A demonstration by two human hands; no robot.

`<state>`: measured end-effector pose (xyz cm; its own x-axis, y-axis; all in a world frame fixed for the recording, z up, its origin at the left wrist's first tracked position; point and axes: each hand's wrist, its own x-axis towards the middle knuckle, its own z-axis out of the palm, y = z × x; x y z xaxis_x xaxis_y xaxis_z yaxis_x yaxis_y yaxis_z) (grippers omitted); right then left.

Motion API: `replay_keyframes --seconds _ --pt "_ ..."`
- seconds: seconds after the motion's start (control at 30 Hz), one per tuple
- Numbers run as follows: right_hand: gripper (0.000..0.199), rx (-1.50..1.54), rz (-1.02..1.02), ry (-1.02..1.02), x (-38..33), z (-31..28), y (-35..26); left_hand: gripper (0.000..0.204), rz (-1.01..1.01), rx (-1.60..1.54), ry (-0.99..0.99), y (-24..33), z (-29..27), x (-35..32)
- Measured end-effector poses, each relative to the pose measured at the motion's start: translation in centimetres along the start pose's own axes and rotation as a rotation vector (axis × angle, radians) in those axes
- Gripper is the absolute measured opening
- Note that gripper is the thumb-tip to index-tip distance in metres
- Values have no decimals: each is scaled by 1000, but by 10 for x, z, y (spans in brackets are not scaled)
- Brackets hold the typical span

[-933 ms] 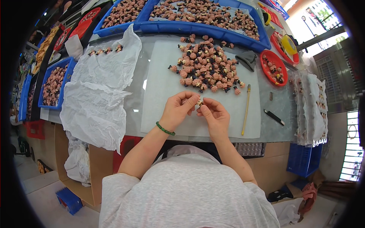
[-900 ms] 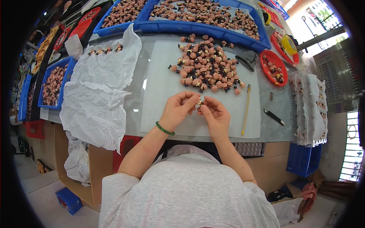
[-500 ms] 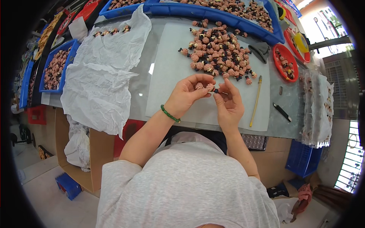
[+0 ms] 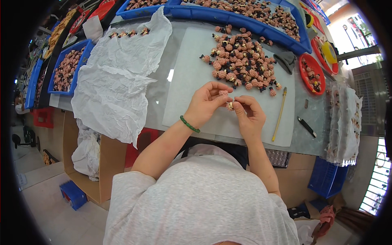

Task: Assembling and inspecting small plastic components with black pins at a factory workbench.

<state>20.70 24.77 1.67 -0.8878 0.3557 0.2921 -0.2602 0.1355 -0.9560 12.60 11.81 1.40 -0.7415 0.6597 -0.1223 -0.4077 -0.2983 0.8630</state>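
Pink bead (image 4: 230, 105) between both hands' fingertips (image 4: 236, 101)

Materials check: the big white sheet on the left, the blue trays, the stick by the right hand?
White sheet: thin tissue-like paper, matte, heavily crinkled and draping over the table edge. Blue trays: likely moulded plastic, smooth with a slight sheen and rolled rims. Stick: pale yellow, thin and straight, looks like bamboo or wood; too small to be sure.

Small pink piece (image 4: 230, 105) mostly hidden by fingers (image 4: 241, 107), details too small to tell.
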Motion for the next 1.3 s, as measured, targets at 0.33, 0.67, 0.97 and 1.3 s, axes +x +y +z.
replay_keyframes --seconds 0.33,0.67,0.97,1.3 --pt "28 109 270 -14 -12 7 9 35 37 249 -11 6 5 -29" --pt "24 -166 107 -132 -19 10 15 33 608 1130 462 174 -79 63" --pt "21 -210 113 -146 -20 8 13 30 404 1560 739 131 -173 139" --pt "21 -238 47 -133 -15 9 11 29 231 1483 493 138 -166 113"
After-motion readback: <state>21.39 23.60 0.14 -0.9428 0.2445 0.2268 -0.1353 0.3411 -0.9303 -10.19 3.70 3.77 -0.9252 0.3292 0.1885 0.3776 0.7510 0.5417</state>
